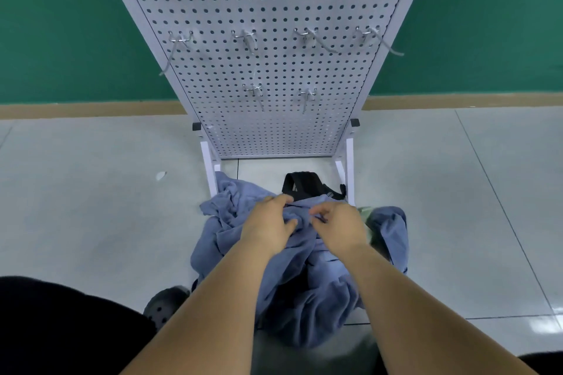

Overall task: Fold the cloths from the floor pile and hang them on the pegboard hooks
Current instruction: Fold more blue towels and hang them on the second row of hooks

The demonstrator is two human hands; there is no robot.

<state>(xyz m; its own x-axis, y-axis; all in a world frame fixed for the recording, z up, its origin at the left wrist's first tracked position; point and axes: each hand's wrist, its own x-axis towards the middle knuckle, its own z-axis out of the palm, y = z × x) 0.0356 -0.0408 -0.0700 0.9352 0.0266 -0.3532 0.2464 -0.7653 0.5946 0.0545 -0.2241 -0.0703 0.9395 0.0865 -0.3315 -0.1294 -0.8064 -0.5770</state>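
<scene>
The crumpled blue-grey cloth pile point(298, 283) is heaped on the pale tiled floor point(91, 207) at the foot of the white perforated pegboard point(274, 9). Its top fold is pinched by the left hand point(268, 224) and right hand point(338, 230), fingers clamped on fabric, probably to separate 1 cloth for folding.

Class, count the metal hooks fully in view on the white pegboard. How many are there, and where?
6. On the pegboard, four hooks form a middle row; two sit lower, near the centre. Others at the top edge are cut off, so uncounted.
</scene>
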